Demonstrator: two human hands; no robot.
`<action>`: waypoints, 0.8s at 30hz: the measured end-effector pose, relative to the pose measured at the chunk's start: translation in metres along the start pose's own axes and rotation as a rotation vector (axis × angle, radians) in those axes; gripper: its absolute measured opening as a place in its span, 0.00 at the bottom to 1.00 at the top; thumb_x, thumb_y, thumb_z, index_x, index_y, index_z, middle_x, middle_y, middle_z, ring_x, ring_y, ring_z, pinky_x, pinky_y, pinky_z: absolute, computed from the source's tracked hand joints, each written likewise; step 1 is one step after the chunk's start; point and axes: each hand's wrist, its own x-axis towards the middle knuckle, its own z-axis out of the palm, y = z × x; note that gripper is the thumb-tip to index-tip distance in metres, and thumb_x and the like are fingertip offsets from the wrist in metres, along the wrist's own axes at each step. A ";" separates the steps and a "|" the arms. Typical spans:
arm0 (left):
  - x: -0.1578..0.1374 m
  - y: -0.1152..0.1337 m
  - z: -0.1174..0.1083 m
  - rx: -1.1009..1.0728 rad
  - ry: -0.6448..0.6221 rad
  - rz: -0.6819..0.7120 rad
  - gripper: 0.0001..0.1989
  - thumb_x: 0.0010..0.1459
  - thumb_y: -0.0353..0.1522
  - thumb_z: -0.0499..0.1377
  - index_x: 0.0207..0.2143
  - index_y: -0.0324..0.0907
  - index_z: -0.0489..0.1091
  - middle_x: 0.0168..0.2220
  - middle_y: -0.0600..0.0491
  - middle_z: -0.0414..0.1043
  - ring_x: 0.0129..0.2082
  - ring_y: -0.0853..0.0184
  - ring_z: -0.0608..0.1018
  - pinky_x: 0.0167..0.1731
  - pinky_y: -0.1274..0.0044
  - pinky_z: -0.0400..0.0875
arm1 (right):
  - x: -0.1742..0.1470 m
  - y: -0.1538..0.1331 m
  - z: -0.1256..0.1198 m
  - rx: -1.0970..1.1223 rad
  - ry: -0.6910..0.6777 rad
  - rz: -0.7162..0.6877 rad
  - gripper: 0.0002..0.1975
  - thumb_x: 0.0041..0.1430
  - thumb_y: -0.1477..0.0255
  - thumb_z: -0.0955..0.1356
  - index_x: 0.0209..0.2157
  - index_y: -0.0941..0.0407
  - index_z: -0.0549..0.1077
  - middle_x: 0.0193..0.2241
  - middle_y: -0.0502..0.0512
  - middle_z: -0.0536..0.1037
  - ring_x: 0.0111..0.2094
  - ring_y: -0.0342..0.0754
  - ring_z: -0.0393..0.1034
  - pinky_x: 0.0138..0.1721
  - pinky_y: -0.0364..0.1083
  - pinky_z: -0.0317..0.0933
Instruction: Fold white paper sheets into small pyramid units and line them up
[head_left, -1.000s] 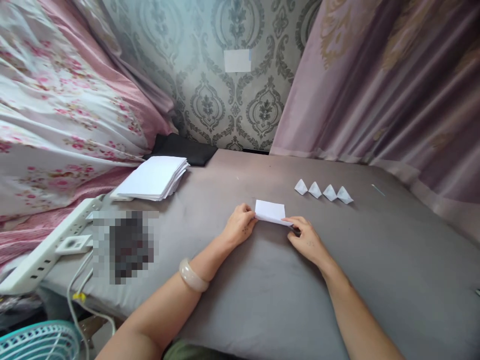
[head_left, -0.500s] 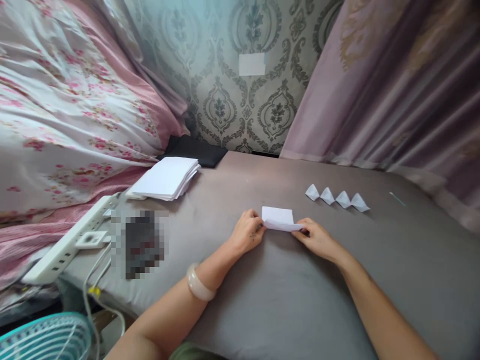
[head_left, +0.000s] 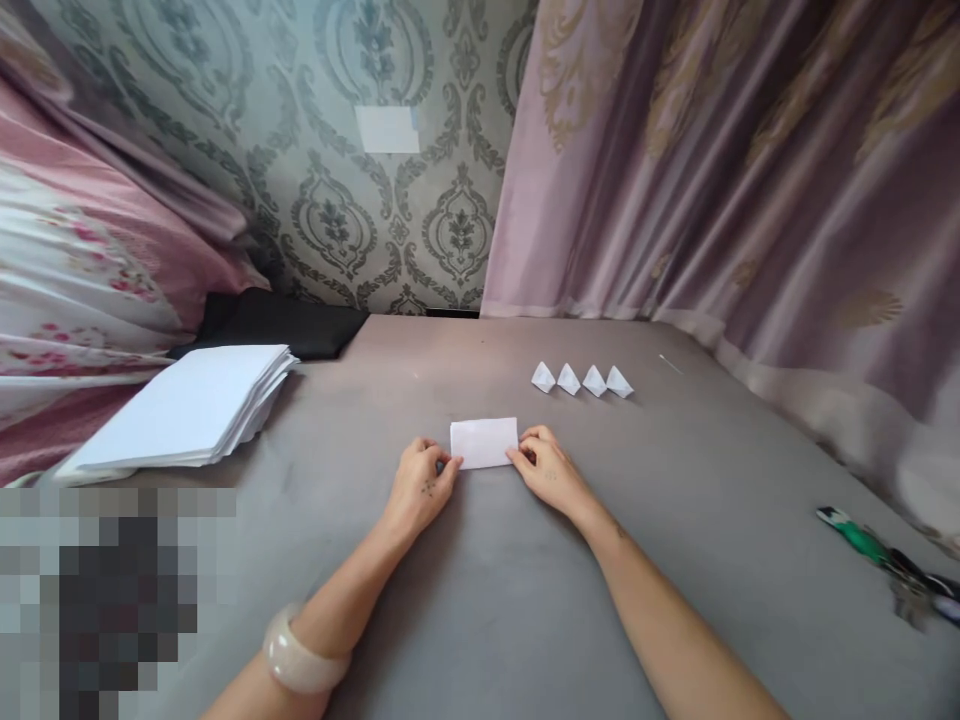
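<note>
A folded piece of white paper lies on the grey cloth in front of me, its long side running left to right. My left hand pinches its near left corner between thumb and fingers. At the near right corner, my right hand holds the paper the same way, with its thumb on top. Beyond my right hand stand several small folded white paper shapes in a row, pointed at the top.
To the left lies a thick stack of white paper, with a black flat item behind it. Keys with a green tag lie at the far right. A thin white stick rests near the curtain. A blurred-out patch covers the lower left.
My view has turned to the right, bringing the keys into sight and losing the power strip and fan. The paper's near edge, raised before, now lies flat under my fingers.
</note>
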 end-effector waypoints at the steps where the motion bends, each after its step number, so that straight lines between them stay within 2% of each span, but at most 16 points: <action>1: 0.001 0.000 0.001 0.009 0.001 -0.003 0.13 0.57 0.37 0.54 0.28 0.39 0.73 0.36 0.46 0.68 0.37 0.62 0.72 0.42 0.69 0.67 | 0.000 0.000 0.001 -0.015 0.014 0.001 0.13 0.58 0.63 0.64 0.24 0.56 0.70 0.40 0.54 0.69 0.33 0.43 0.68 0.41 0.45 0.61; 11: 0.002 0.011 0.001 0.090 0.042 -0.050 0.13 0.58 0.37 0.54 0.25 0.39 0.70 0.33 0.47 0.67 0.37 0.62 0.72 0.40 0.70 0.67 | -0.004 -0.008 0.002 -0.165 0.067 0.001 0.13 0.59 0.62 0.62 0.25 0.55 0.67 0.37 0.54 0.68 0.30 0.44 0.67 0.37 0.45 0.61; 24: 0.001 0.018 -0.003 0.122 0.012 -0.097 0.11 0.58 0.35 0.54 0.25 0.39 0.67 0.35 0.47 0.67 0.38 0.62 0.72 0.40 0.71 0.67 | -0.001 -0.009 0.006 -0.230 0.084 0.035 0.13 0.58 0.62 0.63 0.24 0.54 0.65 0.37 0.54 0.68 0.30 0.45 0.67 0.32 0.45 0.60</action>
